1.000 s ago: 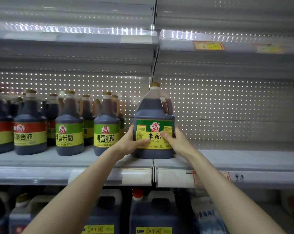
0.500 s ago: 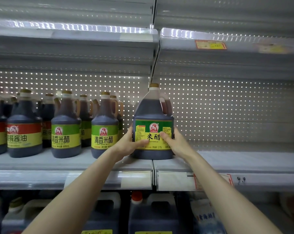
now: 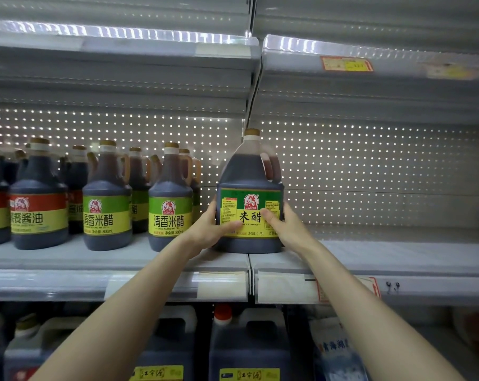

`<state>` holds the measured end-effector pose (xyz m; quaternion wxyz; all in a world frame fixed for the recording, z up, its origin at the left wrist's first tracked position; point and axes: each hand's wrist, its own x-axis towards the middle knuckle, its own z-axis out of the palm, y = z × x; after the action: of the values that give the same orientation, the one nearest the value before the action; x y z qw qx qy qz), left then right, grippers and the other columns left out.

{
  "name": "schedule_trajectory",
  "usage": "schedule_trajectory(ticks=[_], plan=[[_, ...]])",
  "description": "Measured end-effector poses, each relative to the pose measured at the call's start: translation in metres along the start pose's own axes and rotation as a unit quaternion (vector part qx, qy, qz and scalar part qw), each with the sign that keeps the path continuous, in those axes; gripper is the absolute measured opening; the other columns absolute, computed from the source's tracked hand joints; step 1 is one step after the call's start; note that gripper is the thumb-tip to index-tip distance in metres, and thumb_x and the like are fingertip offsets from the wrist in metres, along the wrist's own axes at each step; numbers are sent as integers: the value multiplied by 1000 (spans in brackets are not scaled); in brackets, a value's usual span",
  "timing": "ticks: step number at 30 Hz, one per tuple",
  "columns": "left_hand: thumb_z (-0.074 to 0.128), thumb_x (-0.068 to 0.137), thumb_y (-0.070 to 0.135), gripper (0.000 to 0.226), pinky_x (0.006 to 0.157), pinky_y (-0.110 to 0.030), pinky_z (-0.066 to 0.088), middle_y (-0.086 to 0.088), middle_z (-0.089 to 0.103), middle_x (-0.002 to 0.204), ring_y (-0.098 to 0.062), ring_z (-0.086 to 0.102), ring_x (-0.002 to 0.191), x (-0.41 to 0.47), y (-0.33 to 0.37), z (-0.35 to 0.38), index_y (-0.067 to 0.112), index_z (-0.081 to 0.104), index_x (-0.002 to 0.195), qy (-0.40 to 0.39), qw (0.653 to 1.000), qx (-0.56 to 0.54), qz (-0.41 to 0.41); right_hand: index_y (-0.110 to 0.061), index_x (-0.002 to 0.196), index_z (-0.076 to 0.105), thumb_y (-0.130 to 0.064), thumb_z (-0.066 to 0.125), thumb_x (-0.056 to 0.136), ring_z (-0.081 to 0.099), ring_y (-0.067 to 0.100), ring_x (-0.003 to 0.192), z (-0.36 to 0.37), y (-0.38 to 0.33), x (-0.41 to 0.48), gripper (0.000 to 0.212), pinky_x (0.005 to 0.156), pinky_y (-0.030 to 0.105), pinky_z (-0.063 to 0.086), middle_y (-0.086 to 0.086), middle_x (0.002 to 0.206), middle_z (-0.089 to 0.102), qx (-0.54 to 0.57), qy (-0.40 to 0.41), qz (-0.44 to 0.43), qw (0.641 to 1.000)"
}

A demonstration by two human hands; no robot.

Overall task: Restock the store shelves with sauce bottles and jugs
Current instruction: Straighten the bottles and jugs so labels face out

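Note:
A large dark vinegar jug (image 3: 249, 177) with a green and yellow label stands upright on the middle shelf (image 3: 397, 254), over the seam between two shelf sections. My left hand (image 3: 209, 226) grips its left side with the thumb across the label. My right hand (image 3: 286, 228) grips its right side, thumb on the label too. Smaller dark bottles with green labels (image 3: 170, 199) stand in rows to the left, the closest beside my left hand.
Further left stand bottles with red and yellow labels (image 3: 37, 196). The shelf right of the jug is bare. The upper shelf (image 3: 370, 64) carries a yellow price tag. Below are large dark jugs (image 3: 249, 345) and a white bag (image 3: 334, 350).
The jug stays between both hands on the shelf. The view has shifted slightly to the left, so the left bottles appear further right.

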<state>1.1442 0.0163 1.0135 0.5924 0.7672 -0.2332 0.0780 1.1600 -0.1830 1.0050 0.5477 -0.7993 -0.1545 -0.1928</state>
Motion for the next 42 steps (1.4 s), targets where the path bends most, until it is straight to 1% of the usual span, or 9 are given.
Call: schedule_trajectory(ticks=[6, 12, 15, 20, 25, 32, 36, 39, 42], plan=[[64, 88, 10, 49, 94, -31, 48, 7, 64, 109, -8, 62, 100, 0, 2, 1, 26, 39, 127, -2, 1000, 6, 5, -30, 123, 50, -58, 59, 84, 63, 17, 108, 0, 1, 0, 50, 99, 46, 48, -8, 116, 67, -6, 4, -2, 1000], [66, 87, 13, 50, 101, -38, 47, 6, 65, 112, -11, 62, 105, 1, -2, -1, 23, 41, 129, 2, 1000, 8, -1, -31, 123, 48, -53, 57, 88, 62, 16, 109, 1, -2, -1, 42, 100, 46, 47, -8, 117, 66, -9, 3, -7, 1000], [66, 87, 13, 51, 101, -37, 46, 6, 65, 112, -11, 62, 105, 1, -1, -1, 23, 41, 130, 2, 1000, 10, -4, -31, 124, 48, -56, 57, 85, 62, 17, 110, 1, -3, -3, 47, 101, 46, 47, -8, 118, 66, -10, 4, -9, 1000], [66, 87, 14, 49, 92, -29, 47, 11, 64, 106, -3, 61, 98, 1, 0, -1, 23, 40, 128, 5, 1000, 15, -2, -28, 127, 48, -50, 57, 89, 61, 17, 110, 1, -6, -4, 45, 101, 45, 46, -7, 119, 65, -11, 5, -10, 1000], [67, 86, 16, 48, 101, -38, 46, 10, 65, 109, -10, 62, 104, 3, -2, -1, 27, 41, 126, 10, 1000, 26, -5, -29, 125, 49, -50, 58, 89, 62, 16, 109, 1, -6, -5, 43, 101, 45, 47, -8, 117, 66, -10, 5, -3, 1000], [67, 86, 15, 48, 102, -39, 46, 9, 65, 110, -10, 62, 105, 2, -2, -2, 29, 41, 123, 6, 1000, 29, -6, -26, 130, 47, -48, 57, 90, 61, 16, 110, 1, -11, -9, 47, 101, 44, 46, -6, 119, 65, -16, 5, 1, 1000], [68, 86, 15, 46, 101, -38, 46, 9, 65, 109, -9, 62, 103, 1, 2, -3, 29, 42, 122, 2, 999, 37, -22, -26, 126, 47, -45, 57, 91, 61, 16, 109, 0, -15, -11, 41, 101, 44, 47, -8, 116, 64, -13, 0, 14, 1000], [67, 87, 16, 38, 97, -34, 48, 12, 64, 103, -8, 62, 99, -3, 11, -1, 27, 46, 116, 8, 997, 63, -31, -24, 124, 50, -43, 59, 91, 61, 15, 108, -3, -18, -12, 40, 98, 43, 49, -9, 115, 64, -16, 2, 13, 1000], [67, 88, 20, 34, 97, -36, 48, 6, 66, 110, -13, 62, 105, -14, 18, 0, 25, 50, 117, 34, 995, 87, -32, -23, 125, 50, -43, 62, 89, 61, 13, 107, -5, -25, -19, 42, 93, 37, 51, -9, 115, 62, -8, 15, -4, 1000]])
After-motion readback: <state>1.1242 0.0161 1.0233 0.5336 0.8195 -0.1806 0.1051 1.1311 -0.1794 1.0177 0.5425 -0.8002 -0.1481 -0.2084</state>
